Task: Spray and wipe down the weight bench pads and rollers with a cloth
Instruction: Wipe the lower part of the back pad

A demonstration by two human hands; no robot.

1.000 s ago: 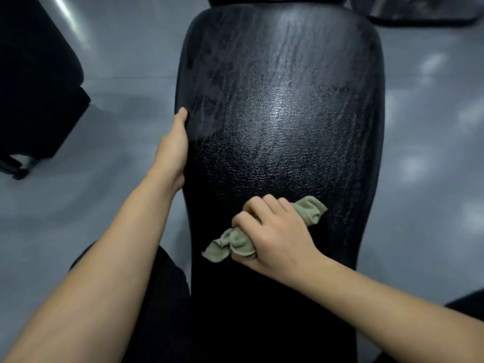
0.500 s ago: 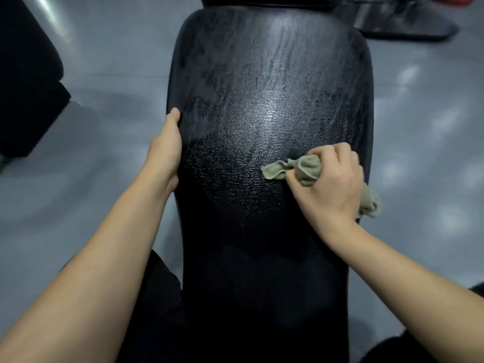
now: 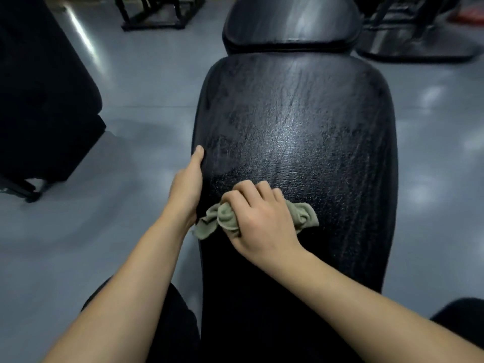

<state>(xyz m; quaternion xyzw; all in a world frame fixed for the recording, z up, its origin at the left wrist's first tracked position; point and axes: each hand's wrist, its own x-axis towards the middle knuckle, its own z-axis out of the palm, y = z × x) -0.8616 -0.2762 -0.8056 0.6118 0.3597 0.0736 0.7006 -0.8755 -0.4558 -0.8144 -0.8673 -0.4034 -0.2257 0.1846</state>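
A long black bench pad [image 3: 296, 121] runs away from me, its cracked surface shining wet in the middle. A second, smaller black pad [image 3: 290, 22] sits beyond it. My right hand [image 3: 259, 218] grips a crumpled olive-green cloth [image 3: 225, 218] and presses it on the pad near its left side. My left hand [image 3: 187, 187] holds the pad's left edge, thumb lying on top; its fingers are hidden under the edge. No spray bottle is in view.
Grey glossy floor [image 3: 131, 106] surrounds the bench. A large black piece of equipment [image 3: 44, 106] stands at the left. Black metal frames [image 3: 154, 14] and a dark base plate [image 3: 416, 45] lie at the back. My dark-clothed legs straddle the bench.
My right hand has swept the cloth from the pad's right edge back to its left side, next to my left hand. The view has tilted up, showing the far pad.
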